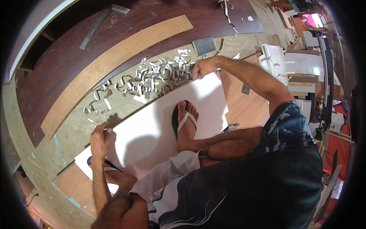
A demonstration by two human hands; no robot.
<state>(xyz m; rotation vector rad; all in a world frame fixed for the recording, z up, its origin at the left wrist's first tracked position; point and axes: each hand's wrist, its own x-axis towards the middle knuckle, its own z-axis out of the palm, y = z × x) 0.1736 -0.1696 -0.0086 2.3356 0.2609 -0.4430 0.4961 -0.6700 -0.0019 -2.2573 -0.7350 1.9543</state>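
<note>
A white board lies crosswise below me, and both my sandalled feet are on it. My left hand is closed at the board's far edge on the left, fingers curled over it. My right hand is at the same edge near the right corner, its fingers curled closed; whatever is in them is too hidden to name. A tan wooden sheet shows under the board to the right. Curled pale and dark strips lie scattered on the concrete just beyond the edge.
A dark red-brown panel with a long tan plank on it lies beyond the strips, with a dark grey block nearby. A machine with a black rail and stacked boards stands at right. A person's legs show at top right.
</note>
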